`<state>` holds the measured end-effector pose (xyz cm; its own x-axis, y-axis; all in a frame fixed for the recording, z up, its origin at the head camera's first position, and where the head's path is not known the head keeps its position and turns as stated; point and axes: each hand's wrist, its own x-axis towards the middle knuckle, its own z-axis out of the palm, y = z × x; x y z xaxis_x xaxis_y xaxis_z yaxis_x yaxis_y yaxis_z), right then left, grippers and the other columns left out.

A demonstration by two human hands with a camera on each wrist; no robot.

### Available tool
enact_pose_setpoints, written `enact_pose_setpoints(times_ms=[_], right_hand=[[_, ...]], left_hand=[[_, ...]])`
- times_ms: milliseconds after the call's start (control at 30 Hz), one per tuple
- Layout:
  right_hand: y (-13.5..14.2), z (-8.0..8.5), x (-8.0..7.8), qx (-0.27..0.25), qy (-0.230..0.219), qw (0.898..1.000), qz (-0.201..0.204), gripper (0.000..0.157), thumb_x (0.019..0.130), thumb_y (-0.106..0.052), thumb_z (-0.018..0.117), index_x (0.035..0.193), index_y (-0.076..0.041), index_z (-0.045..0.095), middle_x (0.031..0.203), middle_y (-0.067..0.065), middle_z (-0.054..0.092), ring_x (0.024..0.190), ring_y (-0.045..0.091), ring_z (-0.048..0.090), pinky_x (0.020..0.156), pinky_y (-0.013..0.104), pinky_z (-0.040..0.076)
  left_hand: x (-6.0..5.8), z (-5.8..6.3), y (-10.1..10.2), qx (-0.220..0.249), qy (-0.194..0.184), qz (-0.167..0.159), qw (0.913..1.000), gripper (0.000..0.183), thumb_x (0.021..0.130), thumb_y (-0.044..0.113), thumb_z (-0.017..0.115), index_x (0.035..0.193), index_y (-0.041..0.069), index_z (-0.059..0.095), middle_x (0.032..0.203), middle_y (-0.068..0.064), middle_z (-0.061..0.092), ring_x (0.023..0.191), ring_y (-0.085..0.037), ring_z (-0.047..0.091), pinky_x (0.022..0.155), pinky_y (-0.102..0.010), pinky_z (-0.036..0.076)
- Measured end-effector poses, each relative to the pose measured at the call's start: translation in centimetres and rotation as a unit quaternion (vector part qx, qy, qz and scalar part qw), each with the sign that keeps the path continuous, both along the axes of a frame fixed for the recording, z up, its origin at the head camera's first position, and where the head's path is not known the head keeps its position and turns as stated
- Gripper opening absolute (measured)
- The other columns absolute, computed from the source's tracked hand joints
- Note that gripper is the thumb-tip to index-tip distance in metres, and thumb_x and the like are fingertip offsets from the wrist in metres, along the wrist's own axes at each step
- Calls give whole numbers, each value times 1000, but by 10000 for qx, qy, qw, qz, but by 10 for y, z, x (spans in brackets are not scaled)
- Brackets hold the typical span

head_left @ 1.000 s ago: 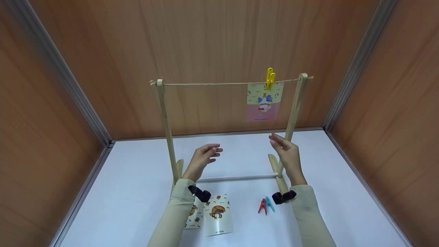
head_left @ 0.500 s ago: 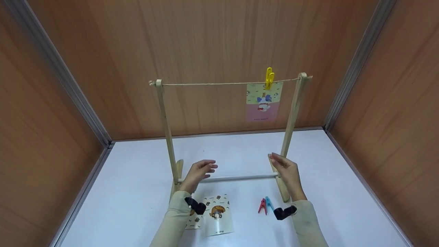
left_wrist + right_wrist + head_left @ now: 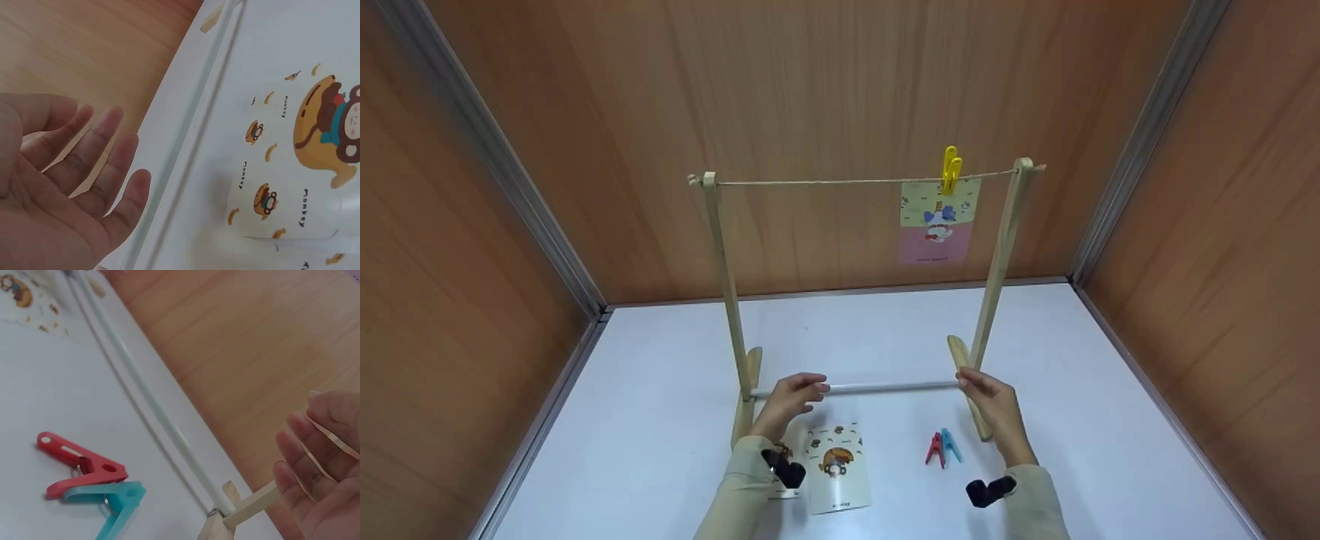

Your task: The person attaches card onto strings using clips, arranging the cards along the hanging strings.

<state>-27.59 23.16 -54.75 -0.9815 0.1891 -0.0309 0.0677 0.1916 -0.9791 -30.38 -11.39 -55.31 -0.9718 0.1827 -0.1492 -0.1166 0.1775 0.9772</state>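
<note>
My left hand [image 3: 793, 403] hovers with loosely bent fingers and nothing in it, near the left end of the rack's white crossbar [image 3: 885, 388]. The right hand [image 3: 991, 409], also holding nothing, is by the foot of the right wooden post [image 3: 997, 277]. Just in front of the left hand lies a monkey-print card [image 3: 838, 480], with a second card [image 3: 786, 493] partly hidden under the left wrist. A red clothespin [image 3: 84, 467] and a blue clothespin [image 3: 115, 500] lie touching on the table, left of the right hand.
A string [image 3: 810, 183] runs between the tops of the two posts. From its right part hangs a green and pink card [image 3: 934, 244], clipped by a yellow clothespin [image 3: 951, 172]. Wooden walls [image 3: 840, 90] enclose the white table [image 3: 660, 375] at the back and sides.
Both hands have come down and toward the body, from in front of the rack's middle to crossbar height. The cards and clothespins have stayed in place.
</note>
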Motion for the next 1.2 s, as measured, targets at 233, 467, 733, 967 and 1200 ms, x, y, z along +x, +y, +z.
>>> enact_pose_setpoints(times_ms=[233, 467, 733, 967, 1200], right_hand=[[4, -19, 10, -7, -280, 9996, -20, 48, 88, -33, 69, 126, -5, 62, 125, 8, 65, 114, 18, 61, 95, 21, 48], [5, -34, 16, 162, -452, 9988, 108, 39, 91, -24, 67, 125, -6, 63, 120, 8, 67, 111, 20, 63, 94, 31, 50], [6, -43, 22, 481, -722, 9956, 355, 37, 91, -25, 66, 122, -4, 64, 115, 10, 68, 104, 20, 63, 89, 32, 52], [6, -48, 27, 748, -852, 9925, 460, 34, 90, -20, 67, 118, 0, 65, 109, 11, 68, 99, 19, 61, 86, 32, 52], [4, -53, 31, 946, -937, 9894, 583, 34, 90, -17, 67, 118, 2, 65, 109, 12, 68, 101, 21, 62, 88, 35, 52]], left_hand=[[4, -13, -2, -216, -104, -48, 9997, 40, 95, 20, 58, 126, -4, 55, 115, -14, 65, 107, -31, 60, 97, -50, 46], [9, -22, -6, -229, -175, -100, 9995, 39, 96, 21, 57, 126, -3, 55, 116, -16, 65, 109, -33, 59, 96, -49, 48], [14, -27, -9, -52, -33, -292, 9996, 41, 95, 17, 56, 129, -6, 52, 120, -21, 62, 113, -38, 57, 94, -49, 48], [14, -32, -10, -74, 174, -435, 9989, 40, 93, 11, 55, 127, -11, 51, 116, -26, 62, 101, -38, 63, 85, -47, 52], [14, -39, -13, -189, 240, -433, 9986, 39, 93, 13, 56, 124, -11, 53, 115, -27, 63, 100, -40, 62, 85, -47, 50]])
